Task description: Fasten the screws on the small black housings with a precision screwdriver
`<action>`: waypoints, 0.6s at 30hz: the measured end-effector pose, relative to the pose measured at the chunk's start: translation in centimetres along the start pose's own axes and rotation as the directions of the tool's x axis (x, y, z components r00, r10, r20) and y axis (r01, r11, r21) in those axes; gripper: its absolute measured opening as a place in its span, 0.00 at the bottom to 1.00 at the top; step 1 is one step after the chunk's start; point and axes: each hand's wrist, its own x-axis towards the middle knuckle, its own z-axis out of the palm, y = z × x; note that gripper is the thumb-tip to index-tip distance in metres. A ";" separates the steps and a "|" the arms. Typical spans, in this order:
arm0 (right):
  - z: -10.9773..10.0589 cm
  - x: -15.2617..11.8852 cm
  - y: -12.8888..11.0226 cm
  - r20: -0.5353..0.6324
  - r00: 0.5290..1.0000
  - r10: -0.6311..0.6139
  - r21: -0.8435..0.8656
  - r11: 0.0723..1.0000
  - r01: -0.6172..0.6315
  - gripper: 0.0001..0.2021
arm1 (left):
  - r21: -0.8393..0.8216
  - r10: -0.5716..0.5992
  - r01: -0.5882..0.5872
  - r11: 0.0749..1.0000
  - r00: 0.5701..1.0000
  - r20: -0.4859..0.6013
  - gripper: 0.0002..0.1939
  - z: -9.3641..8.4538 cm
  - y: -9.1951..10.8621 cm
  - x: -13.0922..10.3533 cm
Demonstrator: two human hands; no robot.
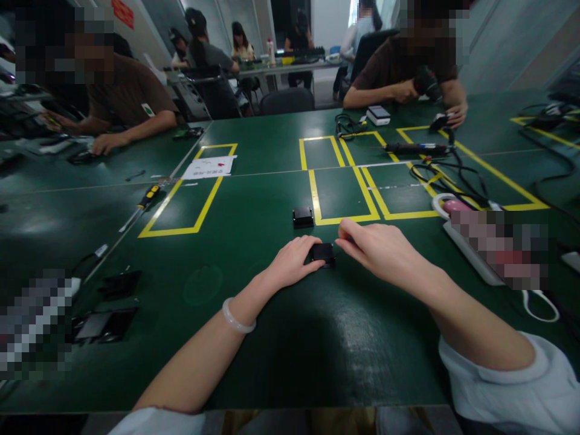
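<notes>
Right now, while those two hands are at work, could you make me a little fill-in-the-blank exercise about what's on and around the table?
1. The left hand touches a small block whose colour is ____.
2. The pale bracelet is worn on the camera wearer's ____ wrist.
3. The tape that outlines boxes is ____.
4. The surface of the table is ____.

Missing words: black; left; yellow; green.

Black-and-yellow screwdriver [149, 196], paper sheet [209, 167] over yellow tape [209, 204], dark chair [287, 101]
</notes>
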 end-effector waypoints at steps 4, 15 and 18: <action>0.0 -0.1 0.2 -0.030 0.999 -0.038 0.062 0.997 0.040 0.06 | -0.017 0.002 -0.002 1.000 1.000 -0.003 0.17 -0.1 0.1 0.0; -0.1 0.0 -0.2 0.000 1.000 -0.004 0.018 1.000 0.004 0.10 | -0.012 0.000 0.000 1.000 1.000 -0.008 0.18 0.1 0.0 0.0; 0.1 -0.1 0.1 -0.021 0.999 -0.035 0.054 0.998 0.036 0.06 | -0.014 0.001 -0.001 1.000 1.000 -0.004 0.18 0.0 0.0 -0.1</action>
